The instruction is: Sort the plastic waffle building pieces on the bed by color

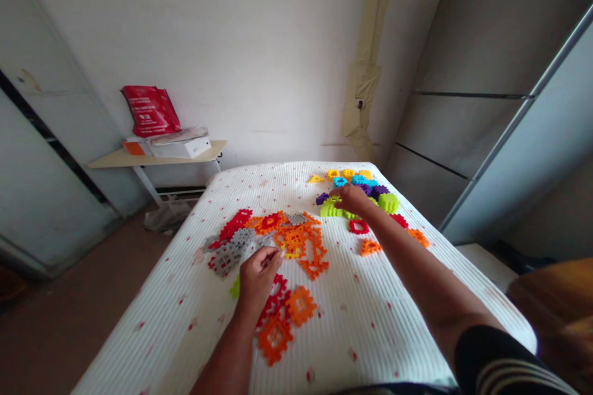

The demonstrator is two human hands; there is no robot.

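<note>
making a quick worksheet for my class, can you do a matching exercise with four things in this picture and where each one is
Things
1. left hand
2. right hand
3. red bag
4. socket

Places
A. up on the wall
B. at the lime green blocks
C. at the side table, by the white box
D. beside the grey pieces

Right pairs
1-D, 2-B, 3-C, 4-A
</note>
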